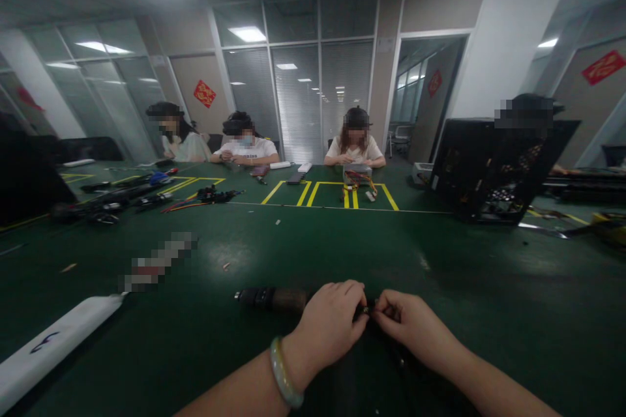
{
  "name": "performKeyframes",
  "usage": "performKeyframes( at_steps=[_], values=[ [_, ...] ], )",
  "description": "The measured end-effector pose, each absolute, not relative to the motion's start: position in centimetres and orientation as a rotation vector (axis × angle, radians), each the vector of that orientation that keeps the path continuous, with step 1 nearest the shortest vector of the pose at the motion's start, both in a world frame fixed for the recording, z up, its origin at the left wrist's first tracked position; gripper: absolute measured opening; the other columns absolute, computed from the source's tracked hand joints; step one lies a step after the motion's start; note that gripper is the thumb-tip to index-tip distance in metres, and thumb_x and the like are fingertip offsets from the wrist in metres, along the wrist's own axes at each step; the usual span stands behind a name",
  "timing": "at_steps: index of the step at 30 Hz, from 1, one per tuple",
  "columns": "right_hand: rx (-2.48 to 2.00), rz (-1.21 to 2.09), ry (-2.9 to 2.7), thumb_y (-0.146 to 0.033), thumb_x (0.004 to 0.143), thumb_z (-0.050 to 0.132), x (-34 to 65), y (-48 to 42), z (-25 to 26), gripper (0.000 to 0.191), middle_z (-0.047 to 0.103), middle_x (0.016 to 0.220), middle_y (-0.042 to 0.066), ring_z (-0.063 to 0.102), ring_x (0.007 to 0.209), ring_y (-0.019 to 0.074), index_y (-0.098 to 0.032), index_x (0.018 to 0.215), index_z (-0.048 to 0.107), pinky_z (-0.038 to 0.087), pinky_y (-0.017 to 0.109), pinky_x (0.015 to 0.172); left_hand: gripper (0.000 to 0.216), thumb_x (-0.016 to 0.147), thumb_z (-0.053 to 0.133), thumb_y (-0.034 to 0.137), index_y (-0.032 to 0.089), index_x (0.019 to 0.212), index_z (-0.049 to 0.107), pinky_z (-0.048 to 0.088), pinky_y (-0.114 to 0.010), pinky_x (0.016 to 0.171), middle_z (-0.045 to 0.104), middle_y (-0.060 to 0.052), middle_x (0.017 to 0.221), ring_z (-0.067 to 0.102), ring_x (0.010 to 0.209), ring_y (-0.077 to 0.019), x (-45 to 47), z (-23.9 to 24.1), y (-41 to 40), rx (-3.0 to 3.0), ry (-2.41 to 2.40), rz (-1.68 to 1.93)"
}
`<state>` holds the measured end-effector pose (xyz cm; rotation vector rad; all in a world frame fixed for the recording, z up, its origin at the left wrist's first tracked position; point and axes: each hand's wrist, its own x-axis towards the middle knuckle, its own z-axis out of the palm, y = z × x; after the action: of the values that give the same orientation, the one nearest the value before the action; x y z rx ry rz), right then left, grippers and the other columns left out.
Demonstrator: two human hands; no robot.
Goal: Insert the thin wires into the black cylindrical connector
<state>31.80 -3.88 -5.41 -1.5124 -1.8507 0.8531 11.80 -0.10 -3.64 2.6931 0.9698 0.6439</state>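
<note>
My left hand [330,322] is closed over a dark cylindrical object [274,298] that lies on the green table mat [342,247] and sticks out to the left of my fist. A pale green bangle [283,374] circles that wrist. My right hand [408,319] meets the left at the middle, its fingertips pinched on a small dark part at the end of the same object. What the fingers pinch is too small to name. Dark cables lie under both hands near the front edge.
A white flat strip [53,342] lies at the front left. Cable bundles [147,195] sit at the far left. An open black computer case [493,169] stands at the right. Three people sit across the table, one with a small metal box [357,174].
</note>
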Motion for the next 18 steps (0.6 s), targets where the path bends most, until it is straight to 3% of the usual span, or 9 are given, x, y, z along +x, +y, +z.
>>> performKeyframes(
  at_steps=[7,13,18],
  values=[
    [-1.518,0.850,-1.858,-0.023,0.088,0.058,31.75,-3.99,-5.18,0.010,0.063,0.069,-0.003,0.057,0.062,0.0130,-0.018,0.080,0.062,0.036,0.019,0.053,0.013,0.085,0.060,0.014,0.022,0.095,0.055,0.044,-0.037,0.092,0.062,0.001,0.113,0.058,0.103,-0.0197,11.69,-3.28,-0.13,2.728,0.895,0.610],
    [-1.512,0.862,-1.849,-0.023,0.088,0.057,31.53,-4.13,-4.77,0.011,0.061,0.067,-0.003,0.056,0.062,0.0129,-0.018,0.079,0.061,0.036,0.019,0.053,0.020,0.081,0.064,0.019,0.020,0.099,0.055,0.044,-0.038,0.091,0.062,-0.004,0.111,0.059,0.101,-0.0222,11.72,-3.15,-0.36,2.688,0.959,0.632],
    [-1.528,0.849,-1.865,-0.023,0.088,0.057,31.66,-4.04,-4.92,0.010,0.063,0.068,-0.002,0.056,0.062,0.0131,-0.018,0.080,0.061,0.036,0.019,0.053,0.012,0.084,0.061,0.016,0.021,0.094,0.055,0.044,-0.038,0.092,0.062,-0.002,0.112,0.058,0.103,-0.0211,11.71,-3.11,-0.33,2.710,0.930,0.617]
  ],
)
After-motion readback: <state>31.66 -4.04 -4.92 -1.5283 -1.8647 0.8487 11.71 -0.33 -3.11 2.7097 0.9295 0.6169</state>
